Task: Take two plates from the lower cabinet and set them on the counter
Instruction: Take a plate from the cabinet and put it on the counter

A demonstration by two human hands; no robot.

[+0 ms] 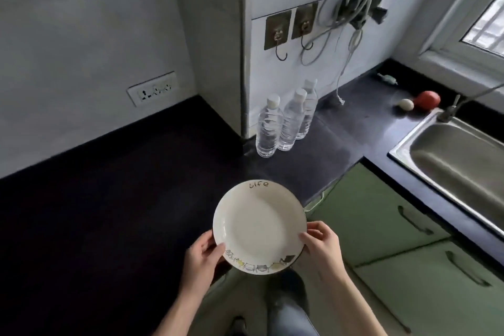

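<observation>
A white plate (258, 226) with the word "life" on its far rim and small drawings on its near rim is held flat over the front edge of the dark counter (109, 213). My left hand (203, 259) grips its left rim and my right hand (321, 243) grips its right rim. I cannot tell whether a second plate lies under it. Green lower cabinet doors (381, 215) with dark handles stand shut to the right.
Three water bottles (286, 120) stand by the wall corner. A steel sink (463, 161) with a tap is set into the counter at the right, with a red and a pale fruit (425, 99) behind it. Cables and hooks hang on the wall.
</observation>
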